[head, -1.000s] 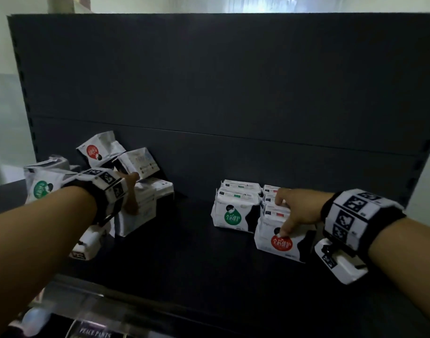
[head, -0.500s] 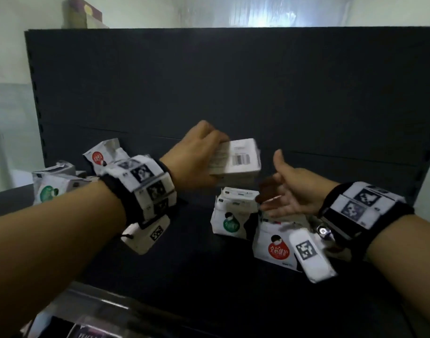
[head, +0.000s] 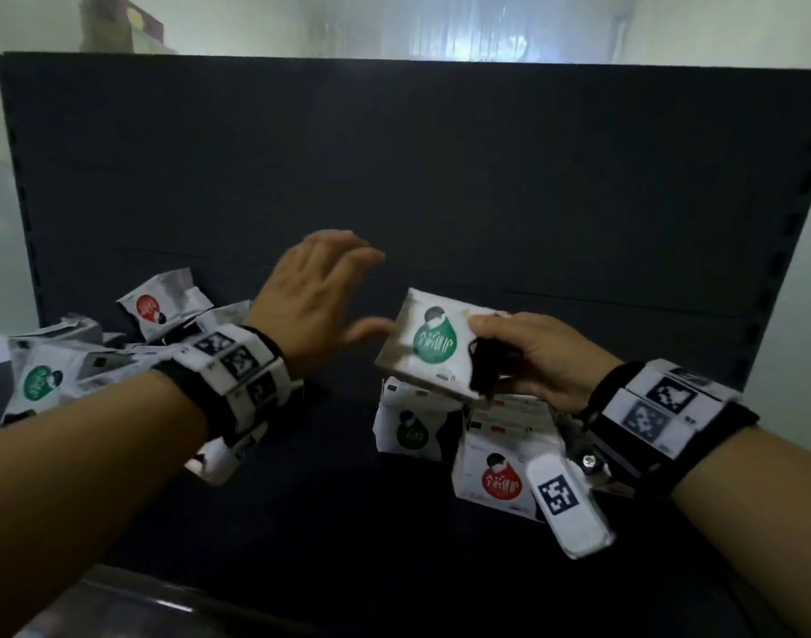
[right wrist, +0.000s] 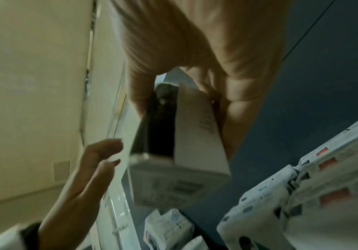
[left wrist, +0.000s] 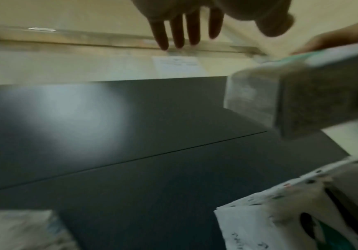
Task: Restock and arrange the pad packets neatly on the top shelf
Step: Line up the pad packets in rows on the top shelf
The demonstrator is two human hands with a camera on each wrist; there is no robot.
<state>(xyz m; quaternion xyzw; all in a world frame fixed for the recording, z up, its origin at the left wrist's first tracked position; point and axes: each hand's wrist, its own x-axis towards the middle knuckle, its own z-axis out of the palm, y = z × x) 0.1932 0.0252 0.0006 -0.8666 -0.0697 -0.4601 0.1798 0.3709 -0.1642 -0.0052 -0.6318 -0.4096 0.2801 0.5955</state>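
Right hand gripped a green-label pad packet by its right end, thumb on the printed face, fingers curled beneath. Packet was tilted, held in the air just above the arranged packets. Left hand hung just left of the held packet, fingers straight and spread, holding nothing; whether its thumb tip touched the packet's left edge could not be told.

Below the held packet, on the dark top shelf: a standing green-label packet and a red-label packet side by side, more packets behind them. Well left of the held packet, a loose heap of packets lay against the dark back panel.
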